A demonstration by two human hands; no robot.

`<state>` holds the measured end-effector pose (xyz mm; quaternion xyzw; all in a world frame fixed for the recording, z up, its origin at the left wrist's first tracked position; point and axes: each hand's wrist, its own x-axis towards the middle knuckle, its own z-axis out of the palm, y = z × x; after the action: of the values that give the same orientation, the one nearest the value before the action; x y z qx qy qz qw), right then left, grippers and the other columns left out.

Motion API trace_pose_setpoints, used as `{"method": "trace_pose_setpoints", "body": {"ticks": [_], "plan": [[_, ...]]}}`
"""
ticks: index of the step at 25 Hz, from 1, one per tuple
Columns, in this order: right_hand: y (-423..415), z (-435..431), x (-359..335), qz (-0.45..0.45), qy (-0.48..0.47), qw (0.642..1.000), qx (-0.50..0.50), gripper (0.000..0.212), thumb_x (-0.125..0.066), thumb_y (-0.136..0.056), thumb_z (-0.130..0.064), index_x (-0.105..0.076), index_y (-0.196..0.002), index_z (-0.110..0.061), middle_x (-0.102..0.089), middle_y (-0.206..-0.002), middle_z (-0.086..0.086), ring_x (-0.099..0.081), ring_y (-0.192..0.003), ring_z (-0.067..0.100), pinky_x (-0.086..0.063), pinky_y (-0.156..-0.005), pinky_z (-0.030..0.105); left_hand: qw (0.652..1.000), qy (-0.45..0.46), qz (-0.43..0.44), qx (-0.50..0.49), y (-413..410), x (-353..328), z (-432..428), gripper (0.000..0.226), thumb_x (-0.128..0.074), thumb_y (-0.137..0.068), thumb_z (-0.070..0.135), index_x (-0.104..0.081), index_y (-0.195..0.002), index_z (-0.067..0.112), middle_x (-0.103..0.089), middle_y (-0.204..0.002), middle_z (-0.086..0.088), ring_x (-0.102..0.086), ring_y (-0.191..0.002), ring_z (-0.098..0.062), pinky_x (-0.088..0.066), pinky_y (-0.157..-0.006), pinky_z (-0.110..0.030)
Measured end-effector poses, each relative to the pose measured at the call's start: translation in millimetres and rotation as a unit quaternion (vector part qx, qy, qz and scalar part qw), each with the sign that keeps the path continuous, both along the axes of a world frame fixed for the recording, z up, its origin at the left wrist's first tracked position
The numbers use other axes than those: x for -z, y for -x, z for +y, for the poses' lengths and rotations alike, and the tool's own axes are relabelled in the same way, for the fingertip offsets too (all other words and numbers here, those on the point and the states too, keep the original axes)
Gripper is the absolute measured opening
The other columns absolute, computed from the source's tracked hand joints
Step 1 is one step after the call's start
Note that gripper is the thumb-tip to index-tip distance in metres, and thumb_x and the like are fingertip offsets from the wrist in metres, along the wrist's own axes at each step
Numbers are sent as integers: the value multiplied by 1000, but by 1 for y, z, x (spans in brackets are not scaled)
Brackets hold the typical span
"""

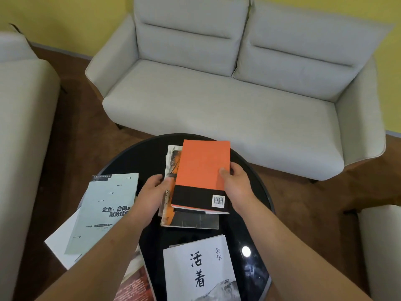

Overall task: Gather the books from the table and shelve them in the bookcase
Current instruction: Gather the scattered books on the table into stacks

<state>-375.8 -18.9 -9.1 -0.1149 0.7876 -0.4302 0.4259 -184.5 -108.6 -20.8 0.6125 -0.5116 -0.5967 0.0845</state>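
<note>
Room: yellow wall (65,18), brown floor (82,127). Seating, three pieces: one pale grey two-seat sofa (217,101) beyond the table, one cream seat (21,105) at left, and one cream seat corner (379,235) at right.

Surface: one round, glossy black table (149,161).

Books:
- One stack (195,221) at table centre, at least three deep, with the orange book (201,166) on top, back cover up.
- One pale green book (104,209) overhanging the left edge, on a white sheet (60,242).
- One white book (201,270) with black calligraphy, at the near edge.
- One reddish book (136,283), partly hidden under the forearm.

Hands: the left hand (154,192) has its fingers curled on the stack's left side. The right hand (236,183) clasps the orange book's right edge, thumb on the cover.
</note>
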Motion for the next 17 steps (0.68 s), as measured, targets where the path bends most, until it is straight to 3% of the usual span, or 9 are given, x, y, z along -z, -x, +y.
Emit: {"method": "trace_pose_setpoints", "body": {"ticks": [2,5,7,9,11,12,14,17], "plan": [[0,3,7,36,-37,998,-41,42,-52,-102,-34,-48,-142,-21,-61,-126,1,-58,-93,11,-47,-77,28,999,-47,27,0,9,0,-4,64,-53,-99,50,-28,-154,30,-44,-154,-2,-46,-138,-28,-38,-109,-53],[-12,5,12,-62,-30,996,-48,49,-45,-105,-36,-34,-152,-29,-57,-135,-1,-55,-113,18,-46,-94,38,984,-139,107,-28,15,-2,-5,45,-50,-99,53,-49,-138,32,-66,-130,-7,-65,-112,-28,-51,-96,-50],[-22,0,18,-75,-19,994,-82,54,-40,-106,-38,-21,-156,-37,-53,-137,-4,-54,-117,18,-45,-100,39,975,-174,124,-60,13,-3,-4,42,-51,-96,57,-63,-124,29,-76,-112,-10,-72,-103,-33,-57,-91,-49],[-28,-5,18,-70,-3,993,-98,53,-37,-107,-39,-18,-157,-37,-53,-134,-6,-56,-110,12,-46,-92,32,974,-164,139,-73,8,1,-7,40,-47,-99,47,-69,-117,19,-75,-113,-17,-71,-105,-36,-56,-92,-48],[-24,-3,19,-71,1,992,-100,55,-38,-106,-43,-17,-157,-38,-56,-131,-6,-60,-101,7,-47,-77,24,970,-168,157,-79,5,1,-14,44,-45,-97,39,-66,-124,12,-70,-123,-22,-69,-111,-37,-53,-99,-51],[-20,0,21,-79,-8,993,-91,58,-39,-105,-48,-18,-157,-38,-58,-131,-5,-62,-99,8,-48,-74,24,969,-174,160,-78,5,0,-15,45,-46,-96,42,-66,-124,14,-71,-123,-20,-69,-111,-37,-52,-100,-52],[-14,10,22,-160,-28,986,-33,61,-43,-100,-57,-31,-154,-31,-63,-131,0,-67,-104,18,-54,-82,34,974,-168,136,-66,8,1,-11,37,-53,-97,46,-66,-121,21,-75,-115,-13,-70,-108,-33,-52,-101,-51],[-23,16,29,-272,-26,962,25,52,-51,-97,-54,-48,-143,-28,-71,-122,9,-72,-106,31,-56,-95,50,981,-157,108,-43,10,9,5,35,-60,-97,29,-57,-132,27,-72,-119,-6,-66,-112,-29,-48,-105,-52]]}}
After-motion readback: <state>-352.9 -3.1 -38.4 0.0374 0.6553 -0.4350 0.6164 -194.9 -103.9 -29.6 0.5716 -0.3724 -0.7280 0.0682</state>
